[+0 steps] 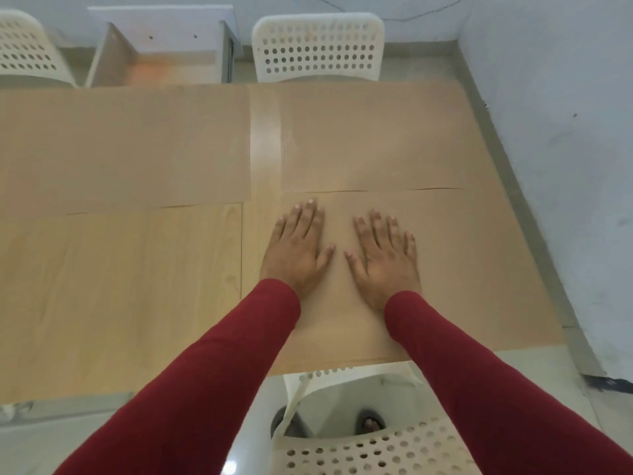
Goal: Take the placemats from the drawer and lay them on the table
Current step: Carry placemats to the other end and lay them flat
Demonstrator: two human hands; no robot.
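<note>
Three tan placemats lie flat on the light wooden table: one at the far left, one at the far right, and one at the near right. My left hand and my right hand both press flat on the near right placemat, fingers straight and spread, palms down. Red sleeves cover both forearms. The table's near left part is bare wood.
A white perforated chair stands behind the table, another at the far left. A third chair sits right below me at the table's near edge. An open white cabinet stands at the back. A wall runs along the right.
</note>
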